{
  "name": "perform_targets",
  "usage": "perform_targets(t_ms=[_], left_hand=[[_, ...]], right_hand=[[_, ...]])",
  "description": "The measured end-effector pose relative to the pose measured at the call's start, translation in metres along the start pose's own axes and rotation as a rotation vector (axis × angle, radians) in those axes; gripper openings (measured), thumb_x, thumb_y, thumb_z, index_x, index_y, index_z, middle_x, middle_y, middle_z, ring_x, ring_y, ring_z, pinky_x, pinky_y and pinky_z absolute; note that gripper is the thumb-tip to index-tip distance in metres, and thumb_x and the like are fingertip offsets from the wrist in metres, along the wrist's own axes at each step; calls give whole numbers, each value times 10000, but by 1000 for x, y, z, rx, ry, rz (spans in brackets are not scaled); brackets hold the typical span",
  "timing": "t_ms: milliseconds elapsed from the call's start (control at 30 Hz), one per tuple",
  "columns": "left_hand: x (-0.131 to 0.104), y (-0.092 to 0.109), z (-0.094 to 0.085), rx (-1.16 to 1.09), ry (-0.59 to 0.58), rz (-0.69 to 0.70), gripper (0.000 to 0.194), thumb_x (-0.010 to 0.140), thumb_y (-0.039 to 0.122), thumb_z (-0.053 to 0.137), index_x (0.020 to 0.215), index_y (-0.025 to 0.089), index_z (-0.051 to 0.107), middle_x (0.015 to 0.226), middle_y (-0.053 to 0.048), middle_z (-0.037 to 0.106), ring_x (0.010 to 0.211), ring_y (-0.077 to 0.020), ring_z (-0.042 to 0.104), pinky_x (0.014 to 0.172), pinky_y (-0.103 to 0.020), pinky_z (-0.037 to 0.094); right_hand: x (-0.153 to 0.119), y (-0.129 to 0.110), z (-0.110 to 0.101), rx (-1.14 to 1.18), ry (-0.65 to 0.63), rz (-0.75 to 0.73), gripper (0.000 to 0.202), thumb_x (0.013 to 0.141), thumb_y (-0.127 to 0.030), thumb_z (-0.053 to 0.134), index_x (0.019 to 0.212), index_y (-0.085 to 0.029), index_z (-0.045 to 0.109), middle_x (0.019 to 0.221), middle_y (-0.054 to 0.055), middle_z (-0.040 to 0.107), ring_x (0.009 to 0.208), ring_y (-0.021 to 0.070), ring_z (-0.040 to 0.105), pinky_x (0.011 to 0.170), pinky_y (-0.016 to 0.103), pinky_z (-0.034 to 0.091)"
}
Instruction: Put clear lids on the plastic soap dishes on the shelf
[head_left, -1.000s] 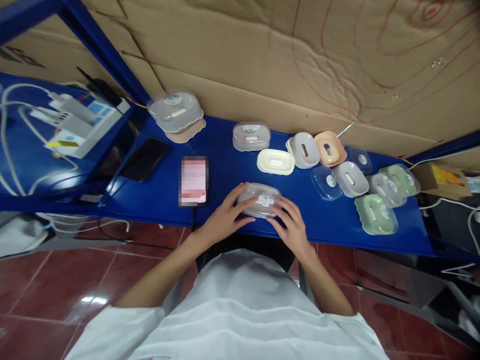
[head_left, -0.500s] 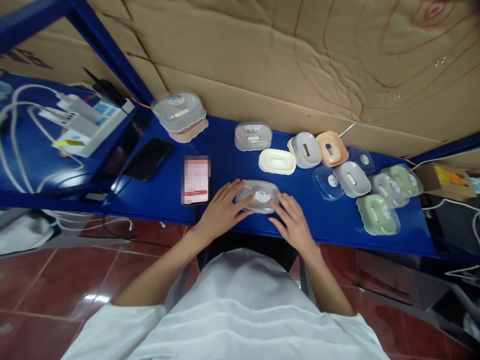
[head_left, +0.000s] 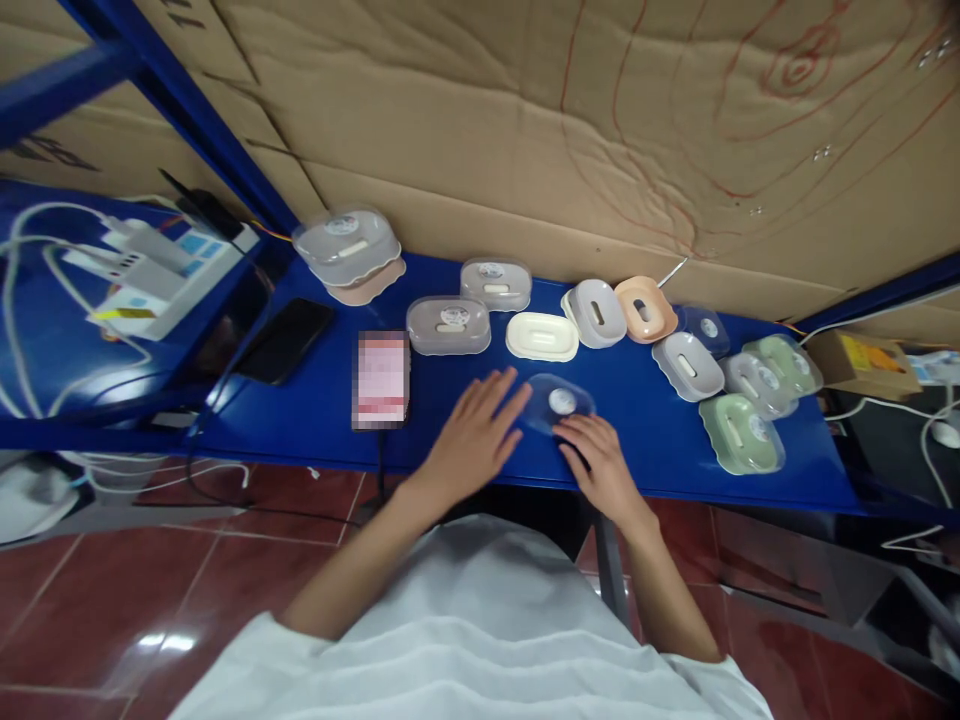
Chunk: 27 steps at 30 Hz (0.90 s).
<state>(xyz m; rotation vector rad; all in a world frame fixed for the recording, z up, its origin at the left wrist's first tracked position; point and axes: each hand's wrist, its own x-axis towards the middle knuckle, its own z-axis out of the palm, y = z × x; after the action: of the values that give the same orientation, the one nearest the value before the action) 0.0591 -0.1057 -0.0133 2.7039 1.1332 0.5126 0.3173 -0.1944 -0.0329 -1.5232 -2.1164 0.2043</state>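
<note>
A clear plastic lid point(head_left: 536, 408) with a round white label lies in front of me on the blue table. My right hand point(head_left: 606, 470) has its bent fingers on the lid's near right edge, with the thumb just below. To the left of the lid is my left hand point(head_left: 472, 435), fingers spread and holding nothing, its fingertips close to the rim. Beyond the hands sit a lidded grey soap box point(head_left: 431, 335) and a cream oval tray point(head_left: 541, 337).
A phone point(head_left: 381, 380) with a lit, blurred screen is at left, a dark phone point(head_left: 283, 340) beside it. Grey, green point(head_left: 739, 430) and peach point(head_left: 645, 308) soap boxes stand along the back and right. A power strip point(head_left: 161, 290) with cables lies far left. Cardboard point(head_left: 450, 140) walls the back.
The lidded grey box has gone from between my hands to beside the lit phone. The clear lid has come from the right to in front of me, under my right fingers.
</note>
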Motion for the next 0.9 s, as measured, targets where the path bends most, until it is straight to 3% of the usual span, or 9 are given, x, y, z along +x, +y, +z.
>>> perform_targets(t_ms=[100, 200, 267, 367, 467, 567, 667, 800, 900], left_hand=[[-18, 23, 16, -34, -41, 70, 495, 1082, 342, 541, 1569, 248, 545, 1696, -116, 453, 1574, -321, 428, 1293, -565, 354], [-32, 23, 21, -20, -11, 12, 448, 1072, 362, 581, 1502, 244, 618, 1623, -123, 549, 1505, -331, 515, 1266, -579, 387], [-40, 16, 18, 4, 23, -16, 451, 1055, 358, 617, 1494, 252, 627, 1627, -143, 539, 1503, -353, 515, 1263, -613, 373], [-51, 5, 13, 43, 84, -91, 479, 1037, 368, 653, 1507, 283, 612, 1674, -182, 460, 1528, -407, 473, 1246, -707, 335], [-61, -3, 13, -2, 138, -145, 496, 1029, 373, 668, 1506, 260, 596, 1646, -208, 481, 1521, -401, 484, 1187, -634, 464], [-64, -9, 18, -84, 176, -129, 494, 1030, 340, 665, 1502, 227, 574, 1605, -206, 523, 1546, -374, 462, 1183, -570, 506], [-59, -12, 20, -80, 207, -166, 496, 1042, 293, 628, 1526, 226, 544, 1635, -213, 486, 1582, -391, 405, 1232, -649, 427], [-46, -7, 17, -58, 282, -180, 529, 1030, 138, 541, 1548, 247, 532, 1638, -190, 491, 1593, -365, 392, 1260, -657, 380], [-28, 4, 13, -87, 218, -76, 560, 1022, 84, 489, 1557, 246, 525, 1619, -153, 532, 1552, -309, 463, 1262, -567, 415]], right_hand=[[21, 2, -7, 37, 12, -53, 412, 1114, -249, 437, 1498, -288, 582, 1502, 74, 655, 1443, 236, 572, 1241, 511, 434], [57, 31, -16, -130, 74, 14, 454, 1123, -299, 400, 1550, -234, 539, 1619, 115, 546, 1530, 279, 474, 1253, 536, 397], [84, 59, -17, -256, 106, 91, 525, 1111, -395, 441, 1586, -179, 499, 1651, 161, 496, 1550, 336, 430, 1257, 577, 367], [115, 96, -14, -338, 130, 213, 606, 1064, -498, 528, 1540, -123, 552, 1513, 219, 618, 1454, 397, 517, 1215, 616, 391], [122, 111, -13, -267, 162, 249, 478, 1075, -466, 511, 1366, -137, 698, 1315, 195, 740, 1274, 354, 650, 1143, 550, 488], [103, 100, -18, -190, 257, 216, 458, 1097, -462, 476, 1329, -151, 717, 1325, 170, 742, 1265, 311, 669, 1147, 499, 516], [67, 75, -23, -155, 276, 188, 437, 1105, -451, 471, 1371, -189, 700, 1374, 140, 725, 1314, 302, 654, 1174, 516, 510], [9, 46, -24, -122, 200, 134, 385, 1099, -349, 495, 1420, -234, 671, 1396, 113, 718, 1358, 298, 639, 1172, 543, 523], [-25, 37, -24, -143, 96, 110, 378, 1094, -281, 491, 1440, -246, 639, 1453, 99, 686, 1419, 294, 595, 1211, 576, 472]])
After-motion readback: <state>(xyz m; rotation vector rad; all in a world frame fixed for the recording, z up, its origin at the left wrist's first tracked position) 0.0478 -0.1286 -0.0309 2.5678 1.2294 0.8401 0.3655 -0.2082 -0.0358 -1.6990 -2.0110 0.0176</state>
